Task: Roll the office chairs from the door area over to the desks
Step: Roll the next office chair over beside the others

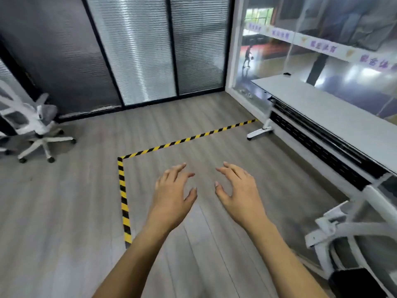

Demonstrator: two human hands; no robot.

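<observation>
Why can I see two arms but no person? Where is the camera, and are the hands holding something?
The camera sits on the person's head and looks down, so you see only their arms. The left hand and right hand are spread open in the air, holding nothing. A white office chair stands far left near the dark wall. A long white desk runs along the right, with part of another white chair beside it. Yellow-black tape marks the floor.

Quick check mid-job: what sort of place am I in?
Most likely an office room: a white wheeled office chair at the left, a long white desk along the window on the right, and glass partitions with blinds behind.
</observation>
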